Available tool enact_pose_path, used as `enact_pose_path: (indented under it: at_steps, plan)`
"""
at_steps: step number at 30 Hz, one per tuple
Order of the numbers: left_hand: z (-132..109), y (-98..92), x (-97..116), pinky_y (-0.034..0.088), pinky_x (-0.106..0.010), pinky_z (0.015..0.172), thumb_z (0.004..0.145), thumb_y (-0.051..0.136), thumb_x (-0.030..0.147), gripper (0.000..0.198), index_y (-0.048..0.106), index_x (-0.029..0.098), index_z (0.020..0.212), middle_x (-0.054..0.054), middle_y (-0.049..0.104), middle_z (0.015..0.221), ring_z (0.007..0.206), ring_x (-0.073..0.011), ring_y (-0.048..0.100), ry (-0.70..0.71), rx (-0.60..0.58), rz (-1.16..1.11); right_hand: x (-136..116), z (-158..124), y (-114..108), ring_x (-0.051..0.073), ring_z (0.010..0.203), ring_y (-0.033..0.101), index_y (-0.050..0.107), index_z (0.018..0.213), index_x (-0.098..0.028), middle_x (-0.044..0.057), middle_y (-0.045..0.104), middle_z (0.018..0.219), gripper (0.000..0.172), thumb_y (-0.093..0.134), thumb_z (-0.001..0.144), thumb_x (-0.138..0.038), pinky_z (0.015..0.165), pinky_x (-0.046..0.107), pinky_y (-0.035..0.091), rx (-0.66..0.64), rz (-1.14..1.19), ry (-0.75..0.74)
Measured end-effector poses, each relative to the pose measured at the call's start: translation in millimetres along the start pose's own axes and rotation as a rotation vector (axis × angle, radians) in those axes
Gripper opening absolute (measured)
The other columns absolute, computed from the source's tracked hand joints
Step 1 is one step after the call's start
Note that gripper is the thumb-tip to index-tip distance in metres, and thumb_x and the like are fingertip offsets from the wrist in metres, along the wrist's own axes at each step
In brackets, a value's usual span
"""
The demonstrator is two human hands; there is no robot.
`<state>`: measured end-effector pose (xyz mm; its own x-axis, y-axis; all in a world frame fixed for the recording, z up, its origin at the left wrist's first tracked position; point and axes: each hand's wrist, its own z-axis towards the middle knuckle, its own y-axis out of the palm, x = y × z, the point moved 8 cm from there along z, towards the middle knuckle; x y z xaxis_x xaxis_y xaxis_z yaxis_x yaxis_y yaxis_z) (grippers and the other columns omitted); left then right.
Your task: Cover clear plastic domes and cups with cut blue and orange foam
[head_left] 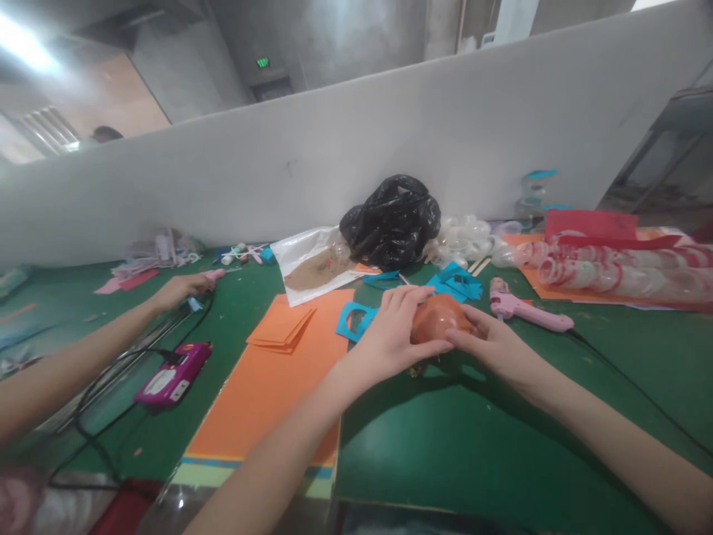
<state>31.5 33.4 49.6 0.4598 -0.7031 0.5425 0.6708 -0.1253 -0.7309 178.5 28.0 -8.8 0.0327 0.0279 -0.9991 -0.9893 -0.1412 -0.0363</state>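
Note:
My left hand point(393, 334) and my right hand point(493, 343) both grip a small rounded orange-brown object point(437, 318) just above the green table point(473, 438). The left fingers curl over its top and left side, the thumb under it. The right fingers press against its right side. What the object is exactly I cannot make out. A cut blue paper shape point(353, 321) lies just left of my left hand.
Another person's arm point(100, 338) reaches in from the left, its hand point(181, 288) on a pink tool. Nearby lie a pink glue gun point(526, 308), orange sheets point(272, 371), a magenta device point(174, 373) with cables, a black bag point(393, 219), blue scraps point(457, 282) and clear plastic rings point(601, 271).

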Motion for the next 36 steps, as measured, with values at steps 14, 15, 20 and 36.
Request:
enact_pose_path:
  at_steps: [14,15,20,36]
  plan:
    - [1,12.6,-18,0.046,-0.047,0.112,0.088,0.073,0.046,0.061,0.048,0.023,0.139,-0.013,0.052,0.147,0.134,-0.0277,0.052,-0.298,-0.095,-0.371,-2,0,-6,0.032,0.113,0.073,0.07,0.122,-0.026,0.007,0.078,0.123,0.062,0.084,0.07,-0.057,0.1,0.047,0.06,0.03,0.031,-0.026]
    - [1,12.8,-17,0.047,-0.046,0.11,0.088,0.072,0.047,0.061,0.049,0.023,0.138,-0.013,0.053,0.147,0.132,-0.0277,0.053,-0.305,-0.106,-0.375,-3,-1,-6,0.032,0.112,0.074,0.07,0.122,-0.027,0.007,0.078,0.122,0.062,0.084,0.07,-0.057,0.099,0.048,0.061,0.033,0.018,-0.028]
    - [1,11.2,-15,0.05,-0.044,0.103,0.088,0.073,0.046,0.057,0.053,0.022,0.135,-0.011,0.059,0.14,0.123,-0.0261,0.059,-0.316,-0.109,-0.371,-4,0,-8,0.033,0.112,0.073,0.07,0.121,-0.026,0.006,0.078,0.121,0.061,0.084,0.069,-0.056,0.098,0.049,0.062,0.05,-0.016,-0.043]
    - [0,12.3,-19,0.052,-0.04,0.1,0.088,0.074,0.045,0.049,0.056,0.021,0.127,-0.008,0.061,0.132,0.116,-0.0223,0.06,-0.307,-0.073,-0.351,-4,0,-9,0.036,0.119,0.07,0.067,0.128,-0.026,0.009,0.075,0.128,0.066,0.081,0.073,-0.058,0.101,0.051,0.059,0.042,-0.096,-0.064]
